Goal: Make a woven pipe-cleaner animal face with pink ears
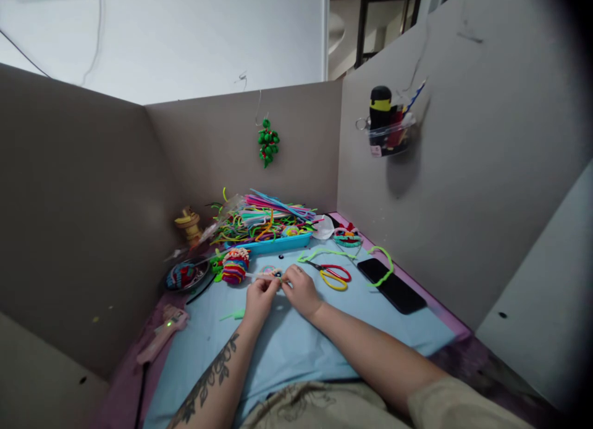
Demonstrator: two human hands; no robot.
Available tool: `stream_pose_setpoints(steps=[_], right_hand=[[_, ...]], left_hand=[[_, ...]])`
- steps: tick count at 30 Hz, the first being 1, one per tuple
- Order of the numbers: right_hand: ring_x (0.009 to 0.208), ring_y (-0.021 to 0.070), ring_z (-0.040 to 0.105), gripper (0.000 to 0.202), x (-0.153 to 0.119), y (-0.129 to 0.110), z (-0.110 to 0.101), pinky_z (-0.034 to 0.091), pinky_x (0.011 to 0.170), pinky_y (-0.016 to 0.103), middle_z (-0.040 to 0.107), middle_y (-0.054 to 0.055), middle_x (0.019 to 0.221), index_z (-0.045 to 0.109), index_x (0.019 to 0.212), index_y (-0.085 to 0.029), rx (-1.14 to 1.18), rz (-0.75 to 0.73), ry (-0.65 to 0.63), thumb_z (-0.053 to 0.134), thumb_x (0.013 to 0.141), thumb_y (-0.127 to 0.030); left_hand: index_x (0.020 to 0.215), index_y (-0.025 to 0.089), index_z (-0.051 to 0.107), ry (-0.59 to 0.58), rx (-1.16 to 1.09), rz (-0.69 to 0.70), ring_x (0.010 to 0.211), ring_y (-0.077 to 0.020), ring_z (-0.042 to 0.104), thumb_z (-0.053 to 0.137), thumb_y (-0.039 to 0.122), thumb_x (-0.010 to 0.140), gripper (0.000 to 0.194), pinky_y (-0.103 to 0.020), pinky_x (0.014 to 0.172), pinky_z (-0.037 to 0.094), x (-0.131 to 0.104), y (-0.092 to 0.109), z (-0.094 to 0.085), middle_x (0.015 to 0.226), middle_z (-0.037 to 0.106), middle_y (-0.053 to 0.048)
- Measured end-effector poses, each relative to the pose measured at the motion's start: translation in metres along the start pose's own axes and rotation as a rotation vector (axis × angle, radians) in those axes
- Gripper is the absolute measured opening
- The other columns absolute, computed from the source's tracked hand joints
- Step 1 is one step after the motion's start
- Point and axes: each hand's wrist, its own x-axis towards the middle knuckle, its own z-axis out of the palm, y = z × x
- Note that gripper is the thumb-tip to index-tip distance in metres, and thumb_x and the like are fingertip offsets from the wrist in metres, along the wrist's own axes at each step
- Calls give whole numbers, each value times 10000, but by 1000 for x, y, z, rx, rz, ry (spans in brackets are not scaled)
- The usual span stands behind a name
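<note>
Label: a small pale tag sits on the hanging cup; its print is too small to read.
Hanging cup: clear, fixed to the right panel, with a black-and-yellow item, something dark red and a blue stick in it.
Tray: blue, heaped with fuzzy stems in many colours.
Dish: dark and round, at the left edge, with a blue-and-red piece in it.
Left hand: reaches up from below, back upward, forearm tattooed with leaves.
Right hand: comes in diagonally from the lower right and meets the left hand.
Fingers: both sets pinch a small piece, mostly hidden, between them over the blue cloth.
Near the hands: a striped ball to the left; red-and-yellow scissors to the right.
Right side: a black phone with a lime stem lying across it.
Left side: a pink glue gun, its green light on, on the surface.
Back panel: a green ornament hangs there from a wire.
</note>
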Motion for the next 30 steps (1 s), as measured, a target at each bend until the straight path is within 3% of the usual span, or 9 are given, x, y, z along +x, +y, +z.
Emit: stream_pose_setpoints(steps=[6, 11, 17, 22, 30], right_hand=[[794, 176, 512, 145, 0, 1, -2, 415, 713, 282, 547, 35, 805, 527, 791, -187, 171, 0, -36, 514, 713, -66], [785, 149, 531, 185, 0, 2, -7, 429, 706, 262, 575, 42, 869, 573, 961, -183, 334, 29, -121, 497, 799, -140], [792, 152, 544, 154, 2, 5, -7, 419, 732, 267, 602, 33, 795, 629, 817, -184, 310, 43, -152, 479, 822, -151], [761, 148, 543, 153, 4, 4, -8, 420, 709, 259, 601, 25, 759, 632, 775, -188, 336, 86, -108, 488, 816, -160], [727, 143, 520, 80, 4, 6, -7, 410, 664, 249, 567, 14, 750, 603, 751, -179, 336, 125, -56, 530, 767, -149]], left_hand=[[656, 128, 642, 8, 49, 41, 542, -134, 529, 590, 398, 723, 283, -230, 514, 381, -1, -1, -2, 579, 609, -9], [646, 130, 628, 21, 94, 110, 548, -131, 513, 571, 378, 744, 273, -231, 519, 378, -2, 6, -5, 574, 584, -7], [699, 138, 653, 34, 151, 220, 617, -145, 544, 585, 350, 747, 228, -249, 584, 414, -3, 5, -6, 660, 613, -32], [787, 149, 640, 28, 61, 203, 674, -161, 585, 590, 343, 745, 205, -264, 618, 453, 0, 1, -6, 747, 651, -42], [753, 151, 677, 23, 67, 185, 696, -167, 599, 602, 330, 736, 194, -269, 646, 464, 1, 0, -8, 731, 659, -54]])
